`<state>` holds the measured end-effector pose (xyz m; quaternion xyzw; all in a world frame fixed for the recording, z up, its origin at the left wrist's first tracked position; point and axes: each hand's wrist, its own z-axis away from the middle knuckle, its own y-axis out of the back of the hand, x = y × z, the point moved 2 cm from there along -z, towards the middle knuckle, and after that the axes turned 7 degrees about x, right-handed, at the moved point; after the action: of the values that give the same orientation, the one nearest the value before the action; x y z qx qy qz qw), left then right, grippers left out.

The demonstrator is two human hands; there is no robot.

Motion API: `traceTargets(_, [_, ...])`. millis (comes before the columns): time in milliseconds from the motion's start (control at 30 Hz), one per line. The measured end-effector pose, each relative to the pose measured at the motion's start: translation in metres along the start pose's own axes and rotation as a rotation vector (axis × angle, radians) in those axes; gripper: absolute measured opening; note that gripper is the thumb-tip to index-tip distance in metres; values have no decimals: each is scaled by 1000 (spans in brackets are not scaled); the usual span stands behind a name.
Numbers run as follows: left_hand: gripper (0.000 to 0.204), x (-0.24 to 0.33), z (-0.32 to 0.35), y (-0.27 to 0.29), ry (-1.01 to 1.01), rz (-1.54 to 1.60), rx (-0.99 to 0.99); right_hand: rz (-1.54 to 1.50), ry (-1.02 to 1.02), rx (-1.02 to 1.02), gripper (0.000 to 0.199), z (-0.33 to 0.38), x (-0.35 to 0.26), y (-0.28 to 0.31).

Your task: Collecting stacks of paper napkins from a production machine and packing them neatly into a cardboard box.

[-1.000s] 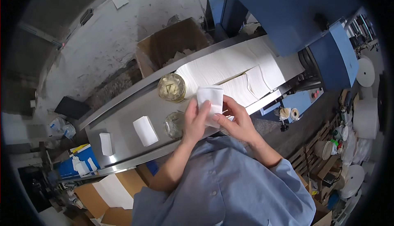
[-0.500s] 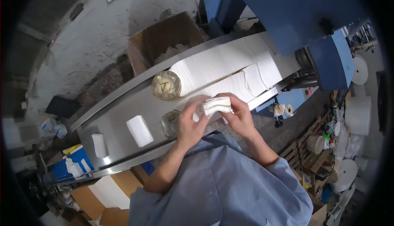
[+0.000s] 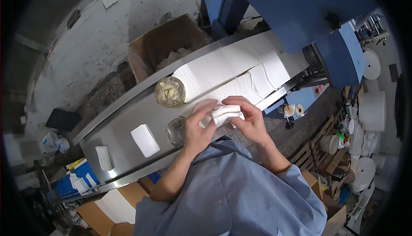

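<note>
A small stack of folded white paper napkins point(image 3: 224, 115) is held between my two hands, just over the near side of the metal table point(image 3: 124, 113). My left hand point(image 3: 198, 128) grips the stack's left end, fingers behind and thumb in front. Around its right end my right hand point(image 3: 252, 122) is closed, with the thumb on the front face. The stack bends slightly and its layered edges face me. Just beyond the hands lie two long rows of upright folded napkins point(image 3: 223, 71), the nearer one partly hidden by my fingers.
Two round, tape-wrapped weights point(image 3: 170, 92) point(image 3: 176, 132) stand on the table, one at the far row's end. Farther left lie a white napkin stack point(image 3: 145, 140) and a smaller one point(image 3: 103, 158). A cardboard box point(image 3: 150, 43) stands behind; blue machinery point(image 3: 296, 13) overhangs the right.
The view has shifted slightly. The napkin stack has tipped a little in my hands, and my right fingers have moved along its top; both hands keep their hold.
</note>
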<state>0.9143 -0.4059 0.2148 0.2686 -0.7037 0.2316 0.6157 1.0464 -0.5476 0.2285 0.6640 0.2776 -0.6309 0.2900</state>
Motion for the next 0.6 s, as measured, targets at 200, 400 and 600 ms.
traceTargets(200, [38, 5, 1, -1, 4, -16, -51, -105, -21, -23, 33, 1, -10, 2])
traceTargets(400, [39, 9, 1, -1, 4, 7, -59, -71, 30, -29, 28, 3, -9, 2])
traceTargets(600, [29, 11, 2, 5, 110, -26, -82, -53, -22, -14, 27, 7, 5, 6])
